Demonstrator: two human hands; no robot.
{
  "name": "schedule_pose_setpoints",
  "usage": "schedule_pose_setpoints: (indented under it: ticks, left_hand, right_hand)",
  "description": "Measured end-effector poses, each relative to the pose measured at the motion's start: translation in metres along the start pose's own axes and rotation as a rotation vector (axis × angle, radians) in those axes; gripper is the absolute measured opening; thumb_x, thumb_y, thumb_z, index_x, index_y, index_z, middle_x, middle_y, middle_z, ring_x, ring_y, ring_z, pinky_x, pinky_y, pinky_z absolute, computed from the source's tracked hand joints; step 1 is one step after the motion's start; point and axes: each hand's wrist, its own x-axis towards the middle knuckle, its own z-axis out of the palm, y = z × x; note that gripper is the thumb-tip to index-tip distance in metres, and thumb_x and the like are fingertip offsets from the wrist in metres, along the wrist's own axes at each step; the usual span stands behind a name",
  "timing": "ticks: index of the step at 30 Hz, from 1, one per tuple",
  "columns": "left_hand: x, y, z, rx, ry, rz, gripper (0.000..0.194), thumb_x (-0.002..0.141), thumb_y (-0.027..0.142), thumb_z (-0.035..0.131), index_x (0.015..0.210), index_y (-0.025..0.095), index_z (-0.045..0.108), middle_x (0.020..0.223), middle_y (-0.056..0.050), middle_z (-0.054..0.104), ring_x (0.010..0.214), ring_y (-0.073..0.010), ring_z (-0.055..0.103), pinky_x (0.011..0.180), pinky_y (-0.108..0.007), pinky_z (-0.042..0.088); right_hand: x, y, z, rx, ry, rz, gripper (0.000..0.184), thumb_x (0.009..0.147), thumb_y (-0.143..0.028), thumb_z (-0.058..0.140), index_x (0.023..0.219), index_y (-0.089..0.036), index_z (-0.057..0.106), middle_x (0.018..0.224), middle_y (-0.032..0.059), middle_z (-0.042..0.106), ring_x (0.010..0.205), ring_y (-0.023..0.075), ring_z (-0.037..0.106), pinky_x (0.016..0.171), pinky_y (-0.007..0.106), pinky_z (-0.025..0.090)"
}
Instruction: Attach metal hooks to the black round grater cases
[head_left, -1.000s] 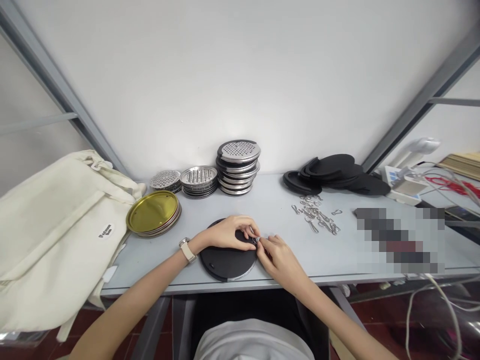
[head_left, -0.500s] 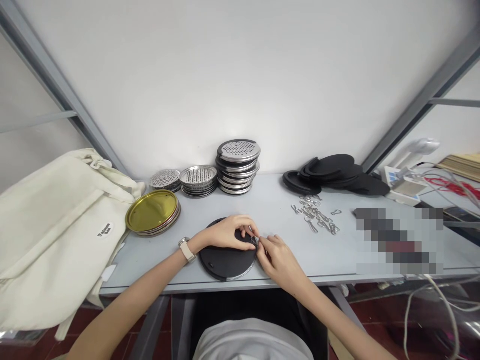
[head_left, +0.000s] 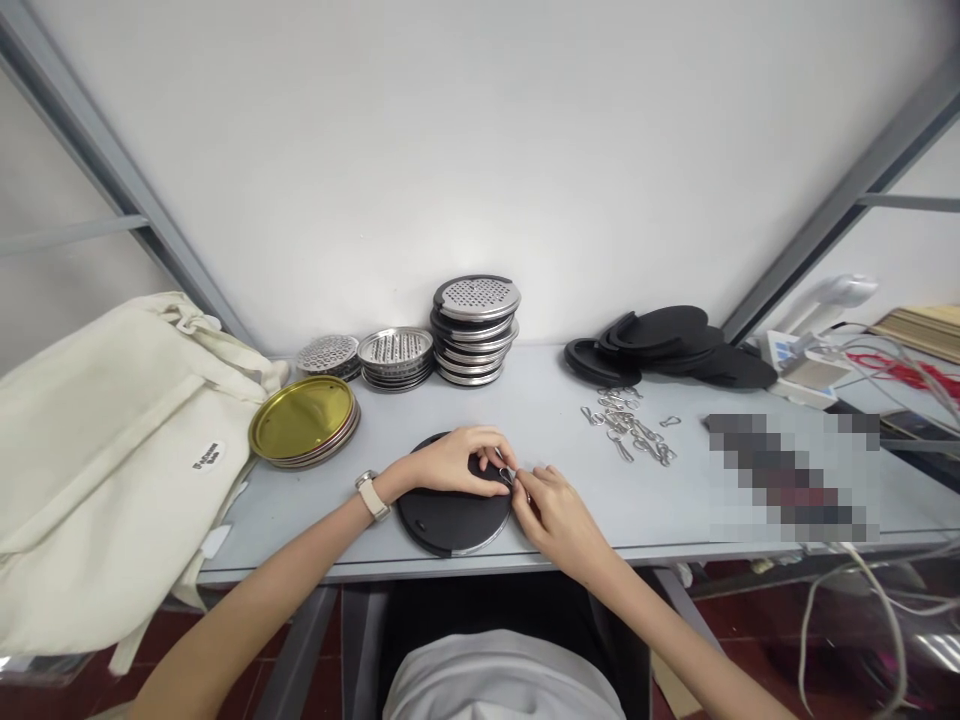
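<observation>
A black round disc (head_left: 454, 518) with a metal rim lies near the front edge of the table. My left hand (head_left: 459, 462) rests over its upper part, thumb and index finger pinched round a small metal snap clip (head_left: 505, 475) at the disc's right edge. From the right, my right hand (head_left: 561, 515) grips the same clip between closed fingertips. Fingers partly cover the clip, so how it sits on the disc is hard to see. Several loose snap clips (head_left: 634, 428) lie in a pile to the right of my hands.
Behind the disc stand a tall stack of grater discs (head_left: 476, 330) and two lower stacks of metal grater plates (head_left: 396, 350). Gold lids (head_left: 304, 418) and a cream bag (head_left: 127, 450) are on the left. Black covers (head_left: 660, 340) are piled at back right, near a blurred-out item (head_left: 791, 480).
The view has shifted very slightly. Both hands stay at the clip on the disc's edge, with only tiny finger movement.
</observation>
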Motion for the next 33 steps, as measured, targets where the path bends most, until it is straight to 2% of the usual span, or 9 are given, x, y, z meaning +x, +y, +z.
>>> schedule_pose_setpoints:
  ticks: [33]
  left_hand:
    - [-0.0005, 0.0045, -0.0014, -0.019, 0.002, 0.004, 0.024, 0.072, 0.017, 0.069, 0.095, 0.015, 0.062, 0.094, -0.005, 0.062, 0.078, -0.0111, 0.055, 0.071, -0.022, 0.047]
  right_hand:
    - [-0.0006, 0.0006, 0.0013, 0.004, -0.001, -0.009, 0.026, 0.094, -0.018, 0.033, 0.070, -0.020, 0.043, 0.062, 0.0006, 0.048, 0.063, 0.0177, 0.046, 0.068, 0.031, 0.035]
